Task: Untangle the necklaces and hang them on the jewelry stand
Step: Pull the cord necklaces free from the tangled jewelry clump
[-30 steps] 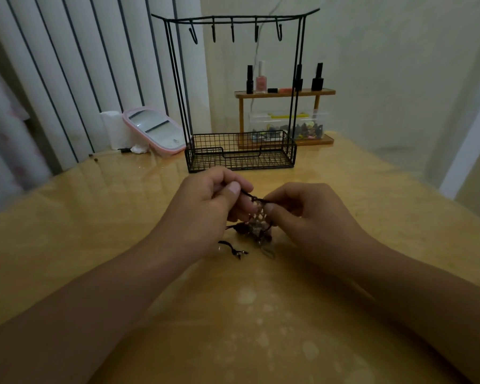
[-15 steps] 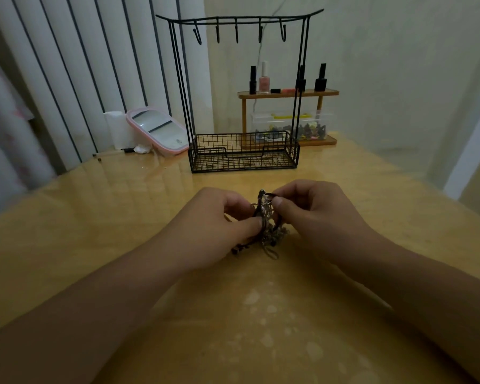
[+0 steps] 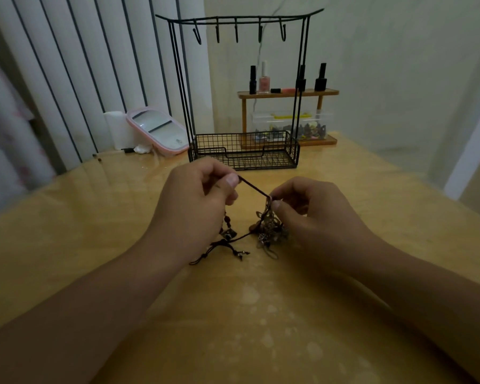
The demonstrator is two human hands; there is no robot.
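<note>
I am at the untangling step: my left hand (image 3: 197, 200) pinches a dark cord (image 3: 254, 187), my right hand (image 3: 311, 212) pinches the knotted necklaces (image 3: 266, 231) just above the bench (image 3: 94, 231). Next I judge the cord must slide free before anything reaches the empty stand (image 3: 239, 23).

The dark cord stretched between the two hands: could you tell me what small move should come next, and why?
Probably keep drawing the cord leftward with the left hand while the right hand pins the tangle. The cord is taut between both pinches, its other end still runs into the knot, and the stand's hooks hang bare.
</note>
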